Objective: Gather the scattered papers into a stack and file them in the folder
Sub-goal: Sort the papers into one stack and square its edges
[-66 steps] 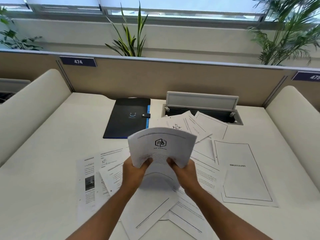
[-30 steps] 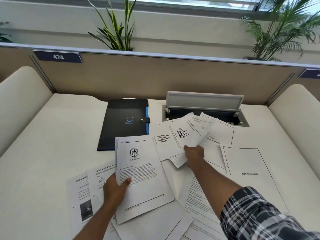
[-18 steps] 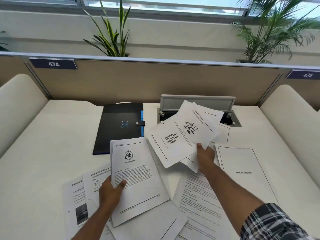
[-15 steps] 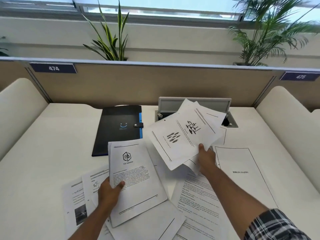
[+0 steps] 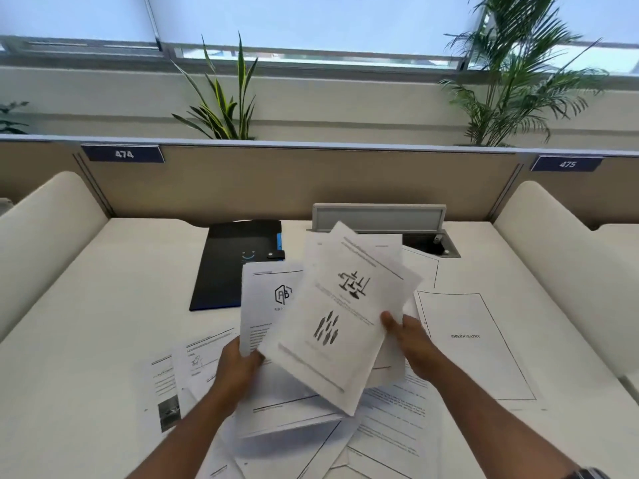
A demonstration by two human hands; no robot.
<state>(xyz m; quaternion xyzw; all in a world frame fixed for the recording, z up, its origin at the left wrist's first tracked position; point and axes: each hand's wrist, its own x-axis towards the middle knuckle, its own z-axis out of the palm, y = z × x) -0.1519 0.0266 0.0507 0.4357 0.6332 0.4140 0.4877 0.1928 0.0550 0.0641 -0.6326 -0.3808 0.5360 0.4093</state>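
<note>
Step in hand, by my reading: gathering. Right hand (image 5: 411, 340) brings a fan of white printed sheets with black figure drawings (image 5: 340, 305) at frame centre over the white logo-headed sheets (image 5: 268, 305) gripped by the left hand (image 5: 238, 366).

Next move likely calls for laying the fan square onto the left-hand sheets, then collecting the rest: the white bordered bibliography page (image 5: 473, 340) at right and loose white text pages (image 5: 179, 382) at lower left, all flat on the off-white desk (image 5: 103, 305).

Fingers: right thumb on top of the fan, other fingers hidden beneath. Left fingers curled round the sheets' lower edge.

Black snap-tab folder (image 5: 235, 264), upper centre-left, lies closed and untouched.
</note>
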